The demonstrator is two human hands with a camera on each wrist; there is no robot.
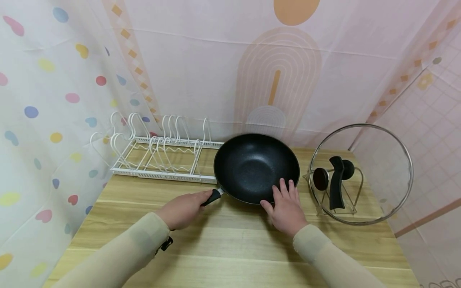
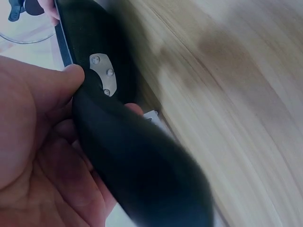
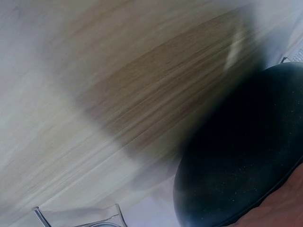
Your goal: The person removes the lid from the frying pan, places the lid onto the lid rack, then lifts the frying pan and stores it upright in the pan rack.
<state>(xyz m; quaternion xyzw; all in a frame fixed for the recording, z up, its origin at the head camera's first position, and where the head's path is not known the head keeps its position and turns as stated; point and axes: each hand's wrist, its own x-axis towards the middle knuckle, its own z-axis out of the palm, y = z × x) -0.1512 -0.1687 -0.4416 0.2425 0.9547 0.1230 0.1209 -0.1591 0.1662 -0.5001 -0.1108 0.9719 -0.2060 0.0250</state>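
A black wok (image 1: 256, 170) is at the middle of the table, its dark inside facing up toward the head camera. My left hand (image 1: 185, 209) grips its black handle (image 1: 212, 197); in the left wrist view the thumb lies along the handle (image 2: 137, 151) near the riveted metal bracket (image 2: 104, 73). My right hand (image 1: 287, 212) is at the wok's near right rim, fingers spread and fairly straight over the edge. In the right wrist view only part of that hand (image 3: 279, 203) shows beside the wok's dark underside (image 3: 241, 146).
A white wire dish rack (image 1: 173, 176) with looped dividers stands left of the wok. To the right, a large glass lid (image 1: 381, 176) with a black handle (image 1: 337, 184) leans in a metal wire stand (image 1: 358, 188). Patterned curtains (image 1: 201, 80) hang behind the wooden table (image 1: 230, 256).
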